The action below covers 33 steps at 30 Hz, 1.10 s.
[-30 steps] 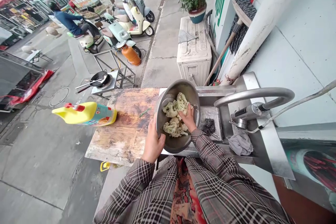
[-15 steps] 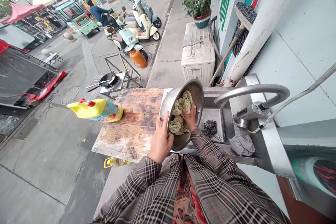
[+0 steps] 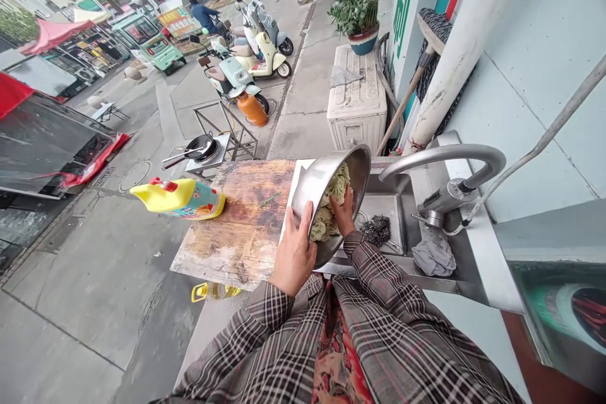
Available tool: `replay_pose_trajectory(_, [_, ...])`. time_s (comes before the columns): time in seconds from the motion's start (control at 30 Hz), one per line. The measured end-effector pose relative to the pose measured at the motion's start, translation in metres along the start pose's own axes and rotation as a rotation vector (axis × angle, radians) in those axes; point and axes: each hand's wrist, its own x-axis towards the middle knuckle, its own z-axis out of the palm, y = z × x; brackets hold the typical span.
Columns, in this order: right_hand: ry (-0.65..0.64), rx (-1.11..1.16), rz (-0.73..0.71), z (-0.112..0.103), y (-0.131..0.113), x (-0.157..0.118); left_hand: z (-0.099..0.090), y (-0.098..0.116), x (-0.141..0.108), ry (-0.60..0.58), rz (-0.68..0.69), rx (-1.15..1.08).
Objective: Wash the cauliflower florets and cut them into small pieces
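Observation:
A steel bowl is tipped steeply to the right, its mouth facing the sink. My left hand grips its near left rim, thumb and fingers around the edge. Pale cauliflower florets lie inside the bowl. My right hand reaches into the mouth, fingers spread against the florets; part of the palm is turned out of view. Beside the bowl, a dark steel-wool scourer rests in the sink.
A curved faucet arches over the sink, with a grey rag below it. Left of the bowl, a wooden board carries a yellow jug. Farther off are a wok on a burner and an orange gas cylinder.
The bowl has tipped further over to the right, showing more of its outside and less of the florets. Both hands stay on the bowl and florets. The camera view has shifted slightly.

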Motion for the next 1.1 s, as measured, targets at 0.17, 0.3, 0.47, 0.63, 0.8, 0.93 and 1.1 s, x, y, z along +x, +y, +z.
replay_pose_trajectory(0.17, [-0.003, 0.02, 0.022, 0.001, -0.001, 0.001, -0.001, 0.002, -0.002, 0.021, 0.013, -0.021])
replay_pose_trajectory(0.3, [0.003, -0.002, 0.073, 0.006, -0.003, 0.003, -0.001, -0.023, 0.004, 0.076, 0.013, -0.144])
replay_pose_trajectory(0.47, [-0.199, -0.168, 0.095, -0.009, 0.004, 0.003, 0.013, -0.098, -0.001, 0.204, -0.273, -0.566])
replay_pose_trajectory(0.63, [-0.183, -0.213, -0.067, -0.061, 0.023, 0.004, 0.025, -0.151, -0.024, 0.21, -0.724, -0.96])
replay_pose_trajectory(0.8, [0.062, -0.111, 0.155, -0.081, 0.045, -0.029, 0.028, -0.179, -0.029, 0.155, -0.866, -1.045])
replay_pose_trajectory(0.93, [-0.079, 0.066, 0.304, -0.047, 0.052, -0.069, 0.035, -0.206, -0.02, 0.008, -0.888, -1.052])
replay_pose_trajectory(1.1, [0.041, 0.077, 0.273, -0.012, 0.039, -0.085, 0.045, -0.236, -0.001, -0.12, -0.886, -0.995])
